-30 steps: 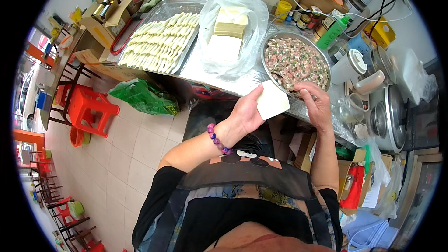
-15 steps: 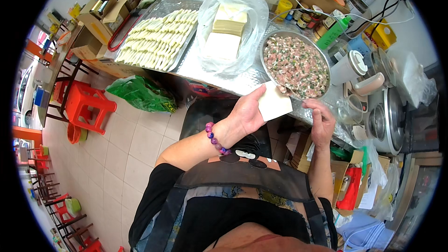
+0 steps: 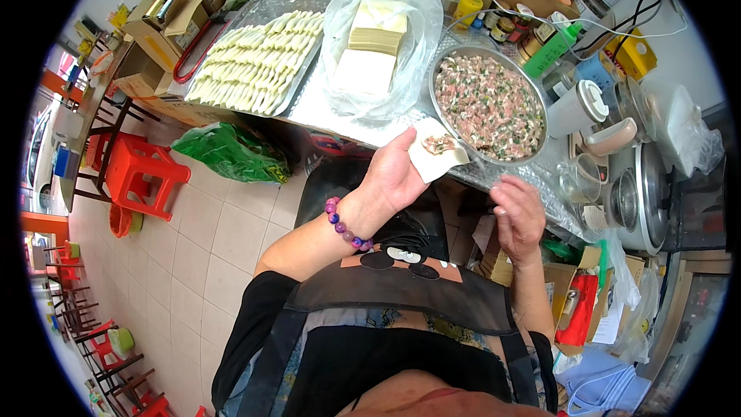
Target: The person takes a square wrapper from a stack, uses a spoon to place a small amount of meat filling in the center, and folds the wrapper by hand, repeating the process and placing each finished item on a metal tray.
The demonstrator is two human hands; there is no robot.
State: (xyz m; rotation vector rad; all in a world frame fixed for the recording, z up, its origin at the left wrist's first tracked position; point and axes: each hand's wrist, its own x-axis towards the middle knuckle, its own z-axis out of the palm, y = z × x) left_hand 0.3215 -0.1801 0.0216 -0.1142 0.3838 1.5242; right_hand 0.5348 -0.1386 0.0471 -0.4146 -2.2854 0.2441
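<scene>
My left hand (image 3: 392,175) pinches a square dough wrapper (image 3: 429,167) between thumb and fingers, close to the table's front edge. A small dab of meat filling (image 3: 439,144) lies on its upper part. My right hand (image 3: 519,216) is to the right, apart from the wrapper, with its fingers curled together; what they hold, if anything, is too small to make out. Beyond both hands stands a round metal bowl (image 3: 434,100) full of minced meat with green bits (image 3: 490,104). Stacked wrappers (image 3: 377,35) sit in an opened clear plastic bag (image 3: 423,11) left of the bowl.
A metal tray (image 3: 266,1) at the far left carries rows of folded dumplings (image 3: 258,62). Jars, a green bottle (image 3: 552,50) and a white cup (image 3: 577,110) crowd the right side. Below the table are a green bag (image 3: 231,153) and a red stool (image 3: 143,174).
Filling now shows on the wrapper, which was bare before. My left hand has drawn slightly left with it, and my right hand has moved a little down and left, away from the bowl.
</scene>
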